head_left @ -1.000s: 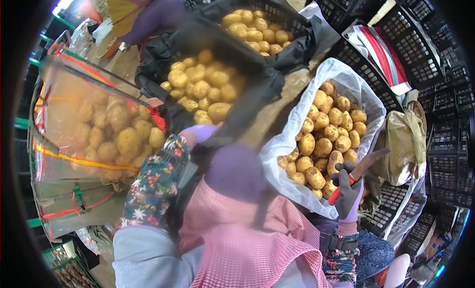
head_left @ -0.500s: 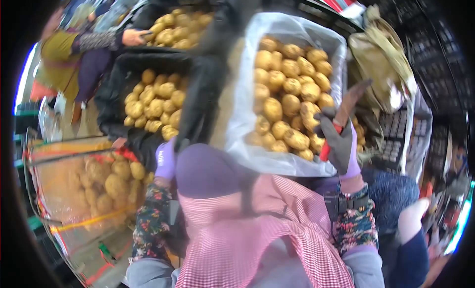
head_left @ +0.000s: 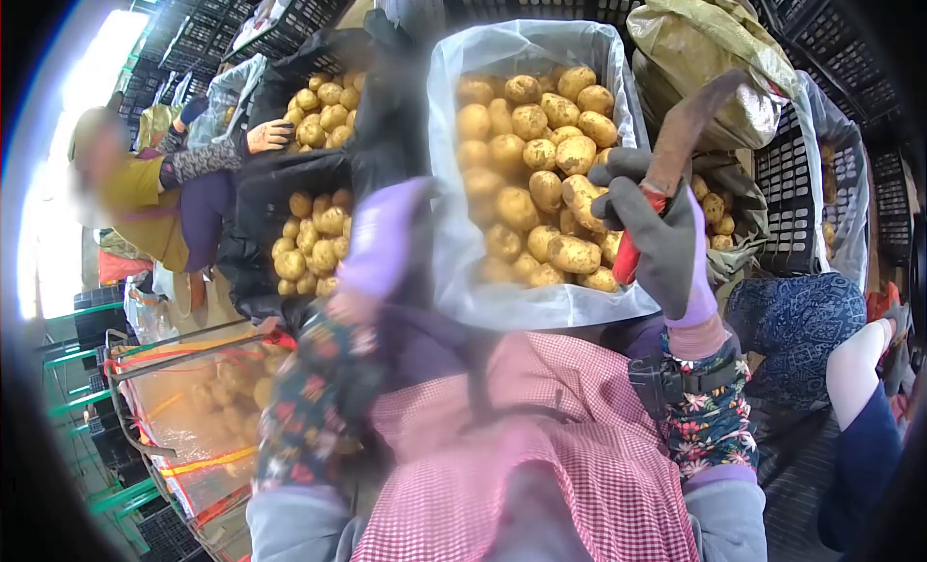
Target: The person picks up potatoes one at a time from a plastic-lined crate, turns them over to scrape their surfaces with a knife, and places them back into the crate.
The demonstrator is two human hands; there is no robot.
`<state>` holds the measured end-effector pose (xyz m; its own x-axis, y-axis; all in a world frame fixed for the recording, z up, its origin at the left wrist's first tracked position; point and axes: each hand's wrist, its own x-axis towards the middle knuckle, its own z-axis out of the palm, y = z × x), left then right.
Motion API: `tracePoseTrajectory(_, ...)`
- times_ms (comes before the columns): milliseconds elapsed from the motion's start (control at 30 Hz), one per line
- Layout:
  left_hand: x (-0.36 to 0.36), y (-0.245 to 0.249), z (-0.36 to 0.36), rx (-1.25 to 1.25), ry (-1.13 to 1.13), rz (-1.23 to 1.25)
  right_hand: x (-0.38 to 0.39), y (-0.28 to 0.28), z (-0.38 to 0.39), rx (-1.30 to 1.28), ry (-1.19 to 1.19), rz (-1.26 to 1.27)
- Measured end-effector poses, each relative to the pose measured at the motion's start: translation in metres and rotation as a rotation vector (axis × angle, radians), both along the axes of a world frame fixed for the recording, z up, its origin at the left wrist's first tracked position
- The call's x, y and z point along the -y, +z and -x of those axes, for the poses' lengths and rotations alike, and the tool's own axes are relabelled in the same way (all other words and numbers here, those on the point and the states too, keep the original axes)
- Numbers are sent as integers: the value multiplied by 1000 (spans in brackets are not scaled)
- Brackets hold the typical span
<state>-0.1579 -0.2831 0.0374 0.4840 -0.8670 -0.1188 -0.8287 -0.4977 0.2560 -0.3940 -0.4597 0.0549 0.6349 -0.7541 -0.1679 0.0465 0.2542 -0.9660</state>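
Observation:
In my gloved right hand (head_left: 664, 248) is a knife (head_left: 688, 127) with a red handle and a broad, brown-stained blade pointing up and away. This hand is at the right edge of a crate lined with clear plastic (head_left: 454, 306), and potatoes (head_left: 544, 190) fill the crate. Motion smears my left hand (head_left: 386, 238), in a purple glove, between that crate and a black-lined crate (head_left: 253, 219) of potatoes. Its fingers cannot be made out, nor whether it holds anything.
Another person (head_left: 183, 190) reaches a hand into a farther black-lined potato crate at the upper left. A mesh bag (head_left: 193, 436) with potatoes stands at the lower left. On the right are a green-brown sack (head_left: 710, 60), black crates (head_left: 787, 195) and someone's patterned knee (head_left: 797, 335).
My left hand has moved right and up, from beside the black-lined crate toward the plastic-lined crate. My right hand still grips the knife. The camera view has shifted.

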Motion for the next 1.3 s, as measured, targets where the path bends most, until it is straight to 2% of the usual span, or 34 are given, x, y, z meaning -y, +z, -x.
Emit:
tracePoseTrajectory(33,31,-31,-4,142,-220,-200,0,-2,0,-12,16,-4)
tracePoseTrajectory(67,53,-52,1,245,-381,-238,0,-6,-1,26,-8,-1)
tracePoseTrajectory(100,64,-84,3,501,-462,-73,1,-11,-1,16,-21,17)
tracePoseTrajectory(167,87,-134,-5,557,-441,-188,4,-22,-1,24,-25,53)
tracePoseTrajectory(233,103,-145,-5,570,-439,-367,6,-25,1,-61,-22,109)
tracePoseTrajectory(267,106,-144,-12,509,-480,-374,7,-28,3,-75,-41,129)
tracePoseTrajectory(367,97,-106,-21,142,-326,-195,11,-30,3,-66,-34,134)
tracePoseTrajectory(400,98,-62,-6,-89,-197,-232,12,-29,2,-59,-27,126)
tracePoseTrajectory(467,71,-70,-3,-975,57,359,9,-31,1,-109,-8,11)
tracePoseTrajectory(500,58,-62,10,-1120,43,490,5,-33,-2,-138,11,-48)
tracePoseTrajectory(533,46,-48,28,-1259,33,627,3,-40,-5,-192,24,61)
tracePoseTrajectory(633,20,-33,58,-1639,95,858,-1,-29,-18,-373,179,-14)
tracePoseTrajectory(700,13,-27,74,-1839,232,933,-5,-38,-18,-210,341,168)
tracePoseTrajectory(733,13,-23,82,-1908,338,960,-6,-36,-19,-242,371,42)
tracePoseTrajectory(767,13,-28,85,-1779,323,947,-7,-31,-21,-276,396,-84)
tracePoseTrajectory(800,13,-33,87,-1649,315,930,-7,-51,-20,-257,417,171)
tracePoseTrajectory(867,7,-67,84,-993,84,768,-7,-53,-21,-347,404,485)
tracePoseTrajectory(900,6,-61,85,-1225,127,836,-9,-55,-22,-390,389,640)
tracePoseTrajectory(933,8,-50,89,-1461,172,898,-12,-58,-20,-389,321,680)
tracePoseTrajectory(1000,12,-43,96,-1661,264,913,-10,-49,-19,-472,400,710)
tracePoseTrajectory(1133,12,-47,100,-1505,390,759,-17,-35,-16,-511,434,814)
tracePoseTrajectory(1233,14,-52,92,-1689,506,705,-21,-28,-16,-499,435,847)
tracePoseTrajectory(1300,14,-54,89,-1743,547,719,-23,-42,-18,-493,408,952)
